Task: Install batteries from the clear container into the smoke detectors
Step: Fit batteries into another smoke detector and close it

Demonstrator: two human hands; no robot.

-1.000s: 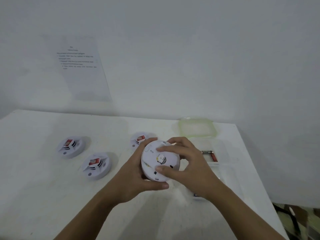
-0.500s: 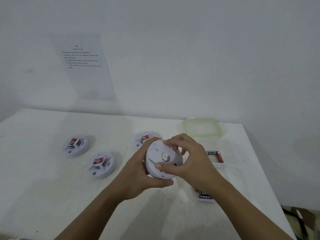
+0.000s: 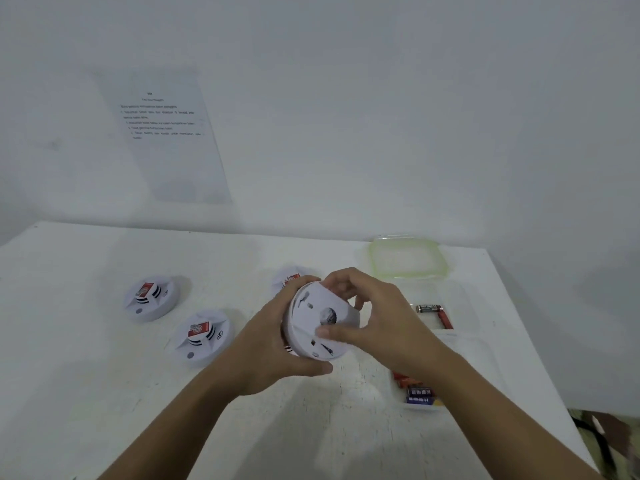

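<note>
A smoke detector is held in both hands above the table.
The left hand curls round its left rim. The right hand pinches it, thumb on its face. Other detectors lie to the left, and the clear container of batteries sits to the right.

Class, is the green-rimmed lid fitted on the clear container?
No, the lid lies flat on the table beyond the open clear container.
</note>
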